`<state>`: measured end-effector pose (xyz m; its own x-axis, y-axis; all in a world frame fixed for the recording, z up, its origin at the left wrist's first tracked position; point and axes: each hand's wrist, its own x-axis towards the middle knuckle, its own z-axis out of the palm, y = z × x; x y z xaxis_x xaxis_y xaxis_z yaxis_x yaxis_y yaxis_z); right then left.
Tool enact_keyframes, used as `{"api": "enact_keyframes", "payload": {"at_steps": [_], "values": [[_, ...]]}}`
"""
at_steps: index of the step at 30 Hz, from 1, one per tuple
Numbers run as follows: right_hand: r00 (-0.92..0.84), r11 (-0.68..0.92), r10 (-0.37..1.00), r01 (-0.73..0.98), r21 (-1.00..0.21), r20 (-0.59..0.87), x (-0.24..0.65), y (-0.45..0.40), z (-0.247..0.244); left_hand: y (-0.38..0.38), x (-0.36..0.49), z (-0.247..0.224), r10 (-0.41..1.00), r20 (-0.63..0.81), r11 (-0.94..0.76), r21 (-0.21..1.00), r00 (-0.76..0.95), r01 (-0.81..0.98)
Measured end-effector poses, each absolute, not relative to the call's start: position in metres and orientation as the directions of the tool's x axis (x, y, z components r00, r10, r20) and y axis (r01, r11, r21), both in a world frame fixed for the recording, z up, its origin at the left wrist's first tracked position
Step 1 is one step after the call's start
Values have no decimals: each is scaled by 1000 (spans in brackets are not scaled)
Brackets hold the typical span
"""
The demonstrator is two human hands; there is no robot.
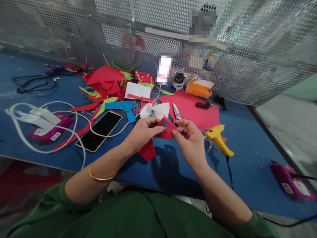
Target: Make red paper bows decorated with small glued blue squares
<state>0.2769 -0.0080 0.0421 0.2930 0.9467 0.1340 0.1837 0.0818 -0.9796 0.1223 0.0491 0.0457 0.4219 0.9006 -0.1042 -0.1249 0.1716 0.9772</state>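
Between my two hands is a folded piece of red paper (pixel 166 133) with small blue cut-out pieces on its face. My left hand (pixel 146 132) pinches its left side, thumb on top. At its right edge, my right hand (pixel 189 140) grips it between thumb and fingers. Another red strip (pixel 148 151) hangs below my left hand; whether it joins the held paper I cannot tell. Just beyond lies a white paper (pixel 162 109) with tiny blue and yellow bits. Scissors (pixel 176 111) lie past my right hand, their handles partly hidden. A yellow glue gun (pixel 218 138) rests to the right.
Left are a dark-screened phone (pixel 100 130), white cables and a purple power strip (pixel 53 129). Red and green scraps (pixel 106 81) pile up behind, near blue strips (pixel 121 105). A red sheet (pixel 193 110) bears a key fob (pixel 202 105). Perforated metal (pixel 99 33) borders the back.
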Motion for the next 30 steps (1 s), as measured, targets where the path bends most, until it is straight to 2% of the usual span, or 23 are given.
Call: {"api": "enact_keyframes", "payload": {"at_steps": [15,19,22,24,26,27,29,30], "values": [[307,77,944,159,-984,123,280,-8,41,50,119,48,890,-113,161,984,442,-74],[336,82,934,136,-987,124,279,-5,38,52,114,54,858,-135,143,989,496,23],[328,103,931,185,-977,161,281,-4,40,53,110,57,838,-211,196,977,503,83],[308,141,923,286,-948,230,288,-6,48,52,108,59,842,-250,229,968,478,102],[304,174,885,485,-857,352,304,-14,60,52,107,61,849,-265,241,964,458,112],[312,150,852,624,-766,421,316,-19,67,52,106,61,851,-267,243,964,452,112],[287,-36,814,893,-449,506,342,-31,76,52,105,62,855,-262,239,965,448,106],[280,-154,815,948,-277,507,356,-37,79,52,104,63,856,-258,236,966,447,105]]}}
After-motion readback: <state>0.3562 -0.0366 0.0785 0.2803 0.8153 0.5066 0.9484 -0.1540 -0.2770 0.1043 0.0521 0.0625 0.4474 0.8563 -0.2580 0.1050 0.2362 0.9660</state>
